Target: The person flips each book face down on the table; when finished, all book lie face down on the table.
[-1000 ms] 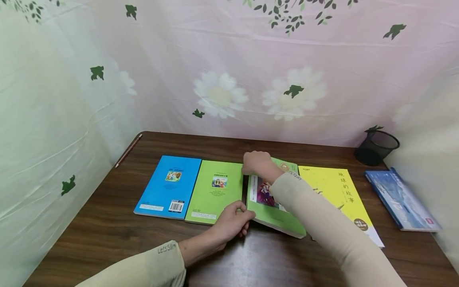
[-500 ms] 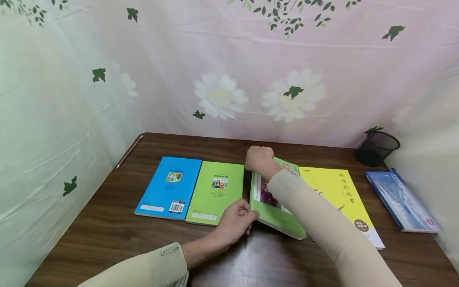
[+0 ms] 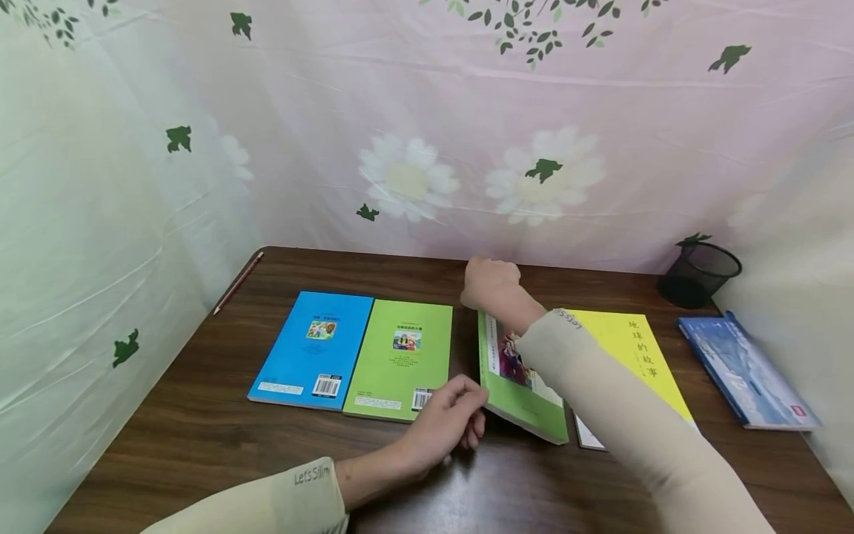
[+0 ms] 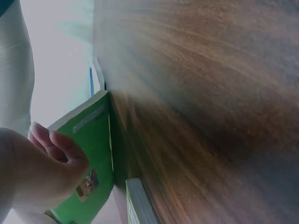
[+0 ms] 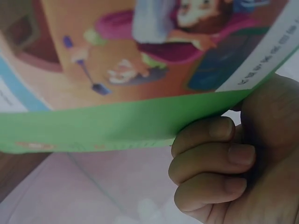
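Observation:
A green book (image 3: 528, 406) with an illustrated front cover stands tilted, its left edge raised off the table. My left hand (image 3: 445, 421) pinches its near left corner. At the far left corner, my right hand (image 3: 492, 286) grips the same book, fingers curled in the right wrist view, where the cover picture (image 5: 140, 51) fills the top. The left wrist view shows the book's green back (image 4: 96, 140) beside the left hand. Left of it lies another green book (image 3: 394, 378), back cover up. A yellow book (image 3: 623, 345) lies to the right, partly hidden by my right sleeve.
A blue book (image 3: 303, 371) lies face down, left of the flat green one. Farther right are a blue-and-white book (image 3: 747, 374) and a black mesh pen holder (image 3: 690, 285). A pencil (image 3: 239, 283) rests near the table's left edge. Printed fabric (image 3: 300, 148) encloses the table.
The held book's left edge has risen and shifted right, so it tilts more steeply. Both hands have moved slightly right with it, the right hand also farther away.

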{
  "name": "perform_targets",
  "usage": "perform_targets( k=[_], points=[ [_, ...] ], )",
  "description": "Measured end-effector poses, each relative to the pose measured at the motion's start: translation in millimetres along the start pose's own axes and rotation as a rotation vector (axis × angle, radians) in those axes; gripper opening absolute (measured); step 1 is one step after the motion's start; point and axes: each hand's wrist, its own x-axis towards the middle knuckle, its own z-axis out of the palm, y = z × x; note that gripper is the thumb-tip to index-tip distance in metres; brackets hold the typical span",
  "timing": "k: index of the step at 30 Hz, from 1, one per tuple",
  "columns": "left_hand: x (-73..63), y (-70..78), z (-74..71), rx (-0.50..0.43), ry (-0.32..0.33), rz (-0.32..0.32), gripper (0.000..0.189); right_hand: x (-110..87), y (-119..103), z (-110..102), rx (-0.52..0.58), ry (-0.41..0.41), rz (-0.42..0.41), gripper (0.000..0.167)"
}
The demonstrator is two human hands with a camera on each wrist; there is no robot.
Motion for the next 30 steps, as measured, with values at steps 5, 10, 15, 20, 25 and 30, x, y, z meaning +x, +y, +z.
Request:
perform_targets(
  k=[5,10,15,20,25,30],
  points=[
    [-0.4,1.8,1.8,-0.054,-0.017,-0.002,0.031,-12.2,18.3,-19.1,0.052,0.013,-0.037,0.036],
    [1.4,2.5,-0.4,-0.038,-0.018,-0.020,0.029,-23.8,44.5,-39.7,0.183,-0.024,-0.108,0.048],
    [2.9,-1.8,-1.6,0.002,-0.040,-0.098,0.033,-27.7,65.3,-46.1,0.371,-0.057,-0.180,0.069],
    [3.3,-9.6,-2.4,0.003,-0.067,-0.199,0.048,-38.4,77.0,-45.4,0.550,-0.024,-0.220,0.061],
    [4.6,-11.9,-3.7,-0.023,-0.084,-0.259,0.058,-49.4,89.1,-45.5,0.768,0.006,-0.243,0.059],
    [6.2,-11.8,-5.5,-0.072,-0.099,-0.317,0.064,-58.5,101.0,-47.6,0.930,0.029,-0.248,0.062]
  ],
)
